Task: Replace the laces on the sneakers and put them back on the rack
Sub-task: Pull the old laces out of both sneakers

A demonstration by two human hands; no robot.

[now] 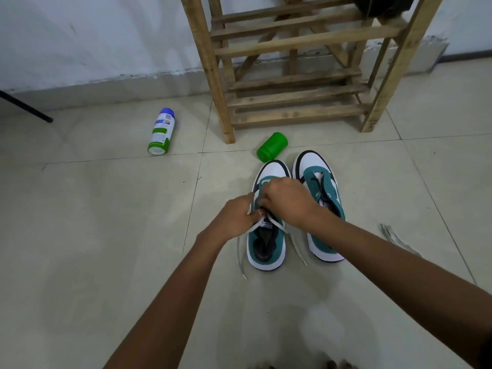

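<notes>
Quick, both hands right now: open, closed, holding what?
Left hand: pinching the white lace at the left sneaker.
Right hand: curled on the same lace over that sneaker.

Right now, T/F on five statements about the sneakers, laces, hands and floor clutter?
1. Both hands work the white lace on the left sneaker. True.
2. The right sneaker is fully laced. False: its eyelets look bare.
3. The spray can stands upright. False: it lies on its side on the floor.
4. A green cap lies near the sneaker toes. True.
5. Both sneakers sit on the wooden rack. False: they are on the floor before it.
</notes>
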